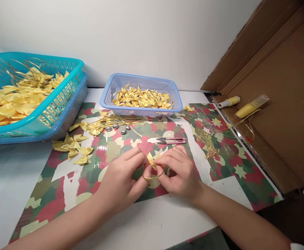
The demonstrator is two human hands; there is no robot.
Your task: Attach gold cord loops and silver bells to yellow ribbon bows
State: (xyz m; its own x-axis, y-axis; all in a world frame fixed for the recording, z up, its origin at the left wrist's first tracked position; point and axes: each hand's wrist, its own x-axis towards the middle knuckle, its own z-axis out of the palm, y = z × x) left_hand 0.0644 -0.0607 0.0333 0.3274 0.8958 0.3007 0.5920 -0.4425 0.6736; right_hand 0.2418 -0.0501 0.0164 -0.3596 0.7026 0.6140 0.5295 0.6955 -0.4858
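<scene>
1. Pinched between the fingertips of the left hand point(124, 173) and the right hand point(179, 170), close together: one yellow bow point(150, 158) with one gold wire loop point(153, 178).
2. Directly between both hands, over the near side of the patterned tabletop point(8, 184); touching both, so neither nearer.
3. Loop on the body side, widest from left to right; bow's long axis hard to tell behind fingers.
4. Beyond the hands: one pair of snips point(167, 140), blades leftward; four silver bells point(123, 132).
5. Three baskets: teal basket point(50, 58) stacked on blue basket point(72, 111), lavender basket point(141, 110) at back.
6. Loose bows point(84, 156) leftward, overlapping, uncountable; two rolls point(248, 109) rightward.
</scene>
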